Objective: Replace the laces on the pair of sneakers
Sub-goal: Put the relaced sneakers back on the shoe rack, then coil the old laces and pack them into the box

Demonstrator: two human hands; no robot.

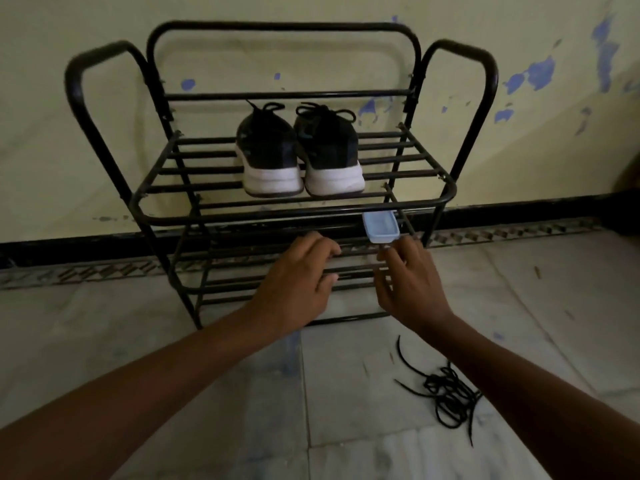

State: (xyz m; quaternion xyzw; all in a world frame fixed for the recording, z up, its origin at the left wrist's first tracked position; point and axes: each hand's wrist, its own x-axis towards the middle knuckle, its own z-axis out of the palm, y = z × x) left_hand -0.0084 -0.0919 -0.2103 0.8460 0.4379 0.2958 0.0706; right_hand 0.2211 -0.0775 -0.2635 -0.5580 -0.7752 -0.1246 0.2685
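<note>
The sneakers (266, 154) sit side by side on the upper shelf of a black metal shoe rack (388, 160), heels and white soles facing the camera and toes towards the wall (104, 150). They are black, and their black laces are in place and tied at the top. On the shelf below, towards the right, lies a small pale blue plastic box (380, 227).

Both arms reach forward in front of the lower shelves. The left hand (298, 271) is palm down with its fingers relaxed and slightly bent, holding nothing. The right hand (405, 282) is just beside it, fingers loosely spread and also holding nothing. Its fingertips are just below the blue box, and I cannot tell whether they touch it.

A tangle of loose black laces (446, 393) lies on the tiled floor (207, 375) at the lower right, beside the right forearm and well apart from the sneakers
</note>
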